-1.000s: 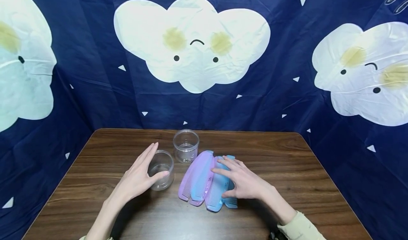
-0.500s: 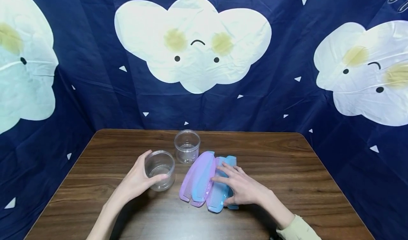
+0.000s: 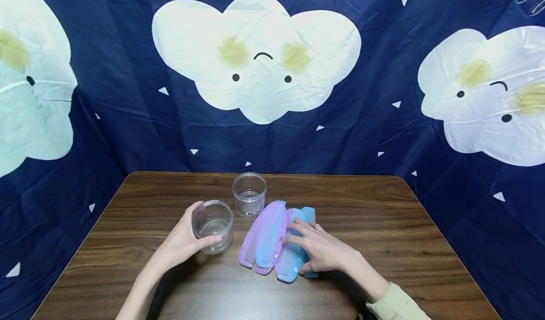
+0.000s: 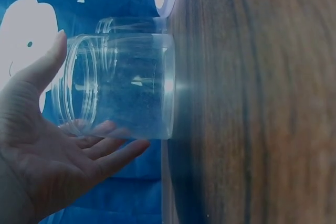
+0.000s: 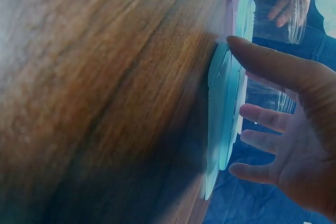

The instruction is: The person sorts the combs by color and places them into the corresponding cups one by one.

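Note:
My left hand (image 3: 186, 238) holds a clear plastic jar (image 3: 214, 225) that stands on the wooden table (image 3: 383, 225), thumb in front and fingers behind it. The left wrist view shows the jar (image 4: 126, 85) between thumb and fingers (image 4: 113, 156). A fan of purple combs (image 3: 265, 229) and blue combs (image 3: 289, 263) lies right of the jar. My right hand (image 3: 317, 250) rests on the blue combs with its fingers spread. In the right wrist view the thumb (image 5: 262, 61) touches the edge of a blue comb (image 5: 223, 103).
A second clear jar (image 3: 249, 194) stands open behind the held one, close to the tips of the combs. A dark blue curtain with white clouds (image 3: 255, 55) surrounds the table on three sides.
My left hand has gone from open beside the jar to wrapped around it. My right hand has settled a little lower on the blue combs.

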Motion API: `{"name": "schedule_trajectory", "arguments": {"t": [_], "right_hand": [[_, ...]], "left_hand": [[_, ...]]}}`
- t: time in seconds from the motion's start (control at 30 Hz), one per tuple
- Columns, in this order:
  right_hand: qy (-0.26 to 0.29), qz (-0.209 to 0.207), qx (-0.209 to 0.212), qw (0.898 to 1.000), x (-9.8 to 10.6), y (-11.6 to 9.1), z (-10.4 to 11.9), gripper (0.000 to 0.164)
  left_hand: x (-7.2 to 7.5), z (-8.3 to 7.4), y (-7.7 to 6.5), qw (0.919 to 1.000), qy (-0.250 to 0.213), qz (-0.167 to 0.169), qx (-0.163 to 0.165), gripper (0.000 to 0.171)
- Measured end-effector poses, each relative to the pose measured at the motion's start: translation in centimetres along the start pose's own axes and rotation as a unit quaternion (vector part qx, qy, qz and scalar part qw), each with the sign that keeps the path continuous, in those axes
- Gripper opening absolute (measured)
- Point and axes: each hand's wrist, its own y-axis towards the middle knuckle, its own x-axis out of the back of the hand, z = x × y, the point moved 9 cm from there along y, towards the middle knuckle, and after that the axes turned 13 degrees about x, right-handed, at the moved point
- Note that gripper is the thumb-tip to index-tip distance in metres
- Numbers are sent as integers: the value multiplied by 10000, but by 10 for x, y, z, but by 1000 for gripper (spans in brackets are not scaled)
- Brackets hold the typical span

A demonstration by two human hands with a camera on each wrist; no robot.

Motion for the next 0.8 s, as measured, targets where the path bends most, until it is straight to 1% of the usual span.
{"name": "schedule_trajectory", "arguments": {"t": [0.17, 0.37, 0.6, 0.8], "right_hand": [[-74, 34, 6, 10000, 1, 2, 1, 72], [-218, 21, 133, 9997, 2, 7, 6, 76], [-25, 170, 98, 9998, -1, 10, 8, 71], [-215, 167, 134, 9995, -1, 9, 9, 72]], "left_hand": [[-2, -4, -1, 10000, -43, -7, -75, 107], [-4, -6, -2, 9999, -48, -30, -136, 106], [-8, -8, -2, 9998, -83, 41, -162, 107], [-11, -8, 0, 9998, -87, 42, -168, 108]]}}
